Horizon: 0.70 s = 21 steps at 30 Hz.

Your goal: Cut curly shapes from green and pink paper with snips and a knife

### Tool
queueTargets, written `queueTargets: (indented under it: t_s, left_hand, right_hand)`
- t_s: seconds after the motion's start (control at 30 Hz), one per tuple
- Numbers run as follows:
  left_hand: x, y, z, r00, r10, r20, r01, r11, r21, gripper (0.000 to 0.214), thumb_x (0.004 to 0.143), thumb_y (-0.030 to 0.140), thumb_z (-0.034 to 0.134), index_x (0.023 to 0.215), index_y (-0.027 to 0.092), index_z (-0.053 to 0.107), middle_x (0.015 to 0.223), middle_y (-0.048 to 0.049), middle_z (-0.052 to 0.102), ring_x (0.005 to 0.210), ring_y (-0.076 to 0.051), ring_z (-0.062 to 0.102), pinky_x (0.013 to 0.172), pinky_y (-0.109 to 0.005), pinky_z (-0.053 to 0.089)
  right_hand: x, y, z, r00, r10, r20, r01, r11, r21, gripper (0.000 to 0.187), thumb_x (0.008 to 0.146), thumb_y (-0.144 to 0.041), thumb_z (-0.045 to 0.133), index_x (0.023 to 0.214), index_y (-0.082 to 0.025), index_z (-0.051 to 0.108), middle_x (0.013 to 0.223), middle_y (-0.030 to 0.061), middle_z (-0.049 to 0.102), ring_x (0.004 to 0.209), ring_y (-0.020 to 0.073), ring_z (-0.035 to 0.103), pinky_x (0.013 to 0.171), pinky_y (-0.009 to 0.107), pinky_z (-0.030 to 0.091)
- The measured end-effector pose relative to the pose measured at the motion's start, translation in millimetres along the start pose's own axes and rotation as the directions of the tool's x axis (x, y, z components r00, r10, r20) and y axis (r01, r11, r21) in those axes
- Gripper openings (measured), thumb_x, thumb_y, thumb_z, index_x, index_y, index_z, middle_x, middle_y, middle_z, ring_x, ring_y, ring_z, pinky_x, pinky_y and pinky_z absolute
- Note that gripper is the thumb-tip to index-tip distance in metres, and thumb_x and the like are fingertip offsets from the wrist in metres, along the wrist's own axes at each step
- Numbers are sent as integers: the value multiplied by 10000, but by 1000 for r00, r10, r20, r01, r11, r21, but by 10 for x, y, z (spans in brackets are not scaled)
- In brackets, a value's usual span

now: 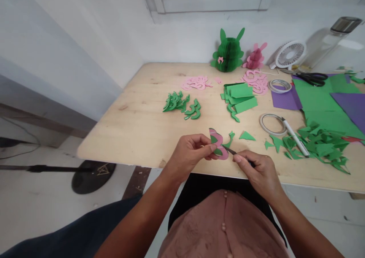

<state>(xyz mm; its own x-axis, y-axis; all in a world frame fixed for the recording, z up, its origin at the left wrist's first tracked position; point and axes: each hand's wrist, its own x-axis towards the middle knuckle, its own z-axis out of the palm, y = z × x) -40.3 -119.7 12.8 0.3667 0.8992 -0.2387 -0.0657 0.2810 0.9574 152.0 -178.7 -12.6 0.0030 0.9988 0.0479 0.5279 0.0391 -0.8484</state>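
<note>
My left hand (191, 151) pinches a pink and green paper cutout (217, 143) just above the near edge of the wooden table (142, 125). My right hand (258, 170) is closed round a thin dark blade tool (232, 151) whose tip touches the cutout's lower right side. Small green offcuts (246, 136) lie just beyond the cutout.
Green curved cutouts (182, 104), pink cutouts (196, 82), folded green strips (239, 96), tape rolls (270, 123), a white pen (295, 136), green scraps (319, 146), purple and green sheets (322, 98), scissors (312, 77), a small fan (289, 54), green and pink paper rabbits (229, 51).
</note>
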Motion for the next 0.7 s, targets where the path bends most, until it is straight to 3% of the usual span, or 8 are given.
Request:
queueTargets:
  t_s: [0.7]
  left_hand:
    - [-3, 29, 6, 1000, -4, 7, 4, 999, 40, 181, 712, 293, 749, 661, 143, 663, 639, -40, 692, 620, -141, 647, 607, -236, 481]
  right_hand:
    - [13, -16, -12, 999, -22, 33, 22, 1000, 4, 393, 893, -460, 500, 711, -171, 694, 613, 18, 579, 577, 144, 502, 492, 236, 367]
